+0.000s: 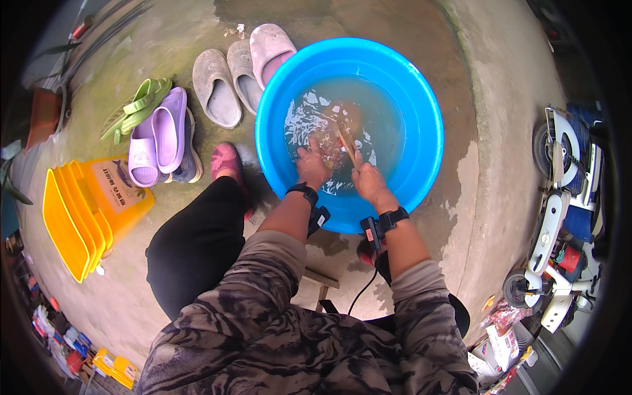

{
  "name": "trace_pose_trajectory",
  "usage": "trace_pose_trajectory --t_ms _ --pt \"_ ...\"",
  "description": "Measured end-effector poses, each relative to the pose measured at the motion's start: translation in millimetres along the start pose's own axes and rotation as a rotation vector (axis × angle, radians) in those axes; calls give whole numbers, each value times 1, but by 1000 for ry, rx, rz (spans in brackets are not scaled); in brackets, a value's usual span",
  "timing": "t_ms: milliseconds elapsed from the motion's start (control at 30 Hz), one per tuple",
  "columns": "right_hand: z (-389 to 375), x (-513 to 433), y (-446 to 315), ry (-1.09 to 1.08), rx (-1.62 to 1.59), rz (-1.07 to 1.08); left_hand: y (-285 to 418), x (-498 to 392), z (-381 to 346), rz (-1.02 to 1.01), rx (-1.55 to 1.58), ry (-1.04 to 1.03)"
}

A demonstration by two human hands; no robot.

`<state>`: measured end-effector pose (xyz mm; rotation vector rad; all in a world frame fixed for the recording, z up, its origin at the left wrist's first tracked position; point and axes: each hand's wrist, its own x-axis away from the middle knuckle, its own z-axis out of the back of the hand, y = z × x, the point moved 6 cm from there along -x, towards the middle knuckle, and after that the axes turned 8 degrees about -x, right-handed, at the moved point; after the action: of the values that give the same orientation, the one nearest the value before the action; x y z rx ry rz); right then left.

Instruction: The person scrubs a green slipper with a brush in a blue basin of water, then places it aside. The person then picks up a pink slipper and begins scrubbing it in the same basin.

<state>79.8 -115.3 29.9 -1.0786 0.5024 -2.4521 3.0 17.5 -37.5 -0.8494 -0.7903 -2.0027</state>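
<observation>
A round blue plastic basin [423, 94] of cloudy water stands on the ground before me. My right hand [370, 183] grips a narrow wooden stick or handle [347, 143], which slants toward the middle of the basin; its far end is hard to make out in the water. At the basin's near left, my left hand [313, 165] reaches to the water with fingers spread. Next to its fingertips lies a blurred brownish-pink thing [349, 114] under the surface. Ripples and glare hide its shape, and whether my left fingers hold it is unclear.
Greyish slippers [217, 89] and a pink slipper [269, 44] sit beside the basin's upper left. Purple slides [169, 133], green sandals [143, 103] and stacked yellow buckets [98, 207] are farther left. A white scooter [548, 232] stands at right. A wooden stool [321, 280] shows below me.
</observation>
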Motion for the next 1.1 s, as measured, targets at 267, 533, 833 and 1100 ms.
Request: trace_pose_trajectory --t_ms 267,533,833,1100 --pt "40 20 16 226 -346 -7 -2 -15 10 -18 123 22" --pt "3 10 -18 52 204 84 1 -25 5 -128 248 94" --pt "17 -57 22 211 182 -61 -2 -17 7 -156 143 101" --pt "44 -25 27 218 78 -2 -8 -22 8 -48 111 80"
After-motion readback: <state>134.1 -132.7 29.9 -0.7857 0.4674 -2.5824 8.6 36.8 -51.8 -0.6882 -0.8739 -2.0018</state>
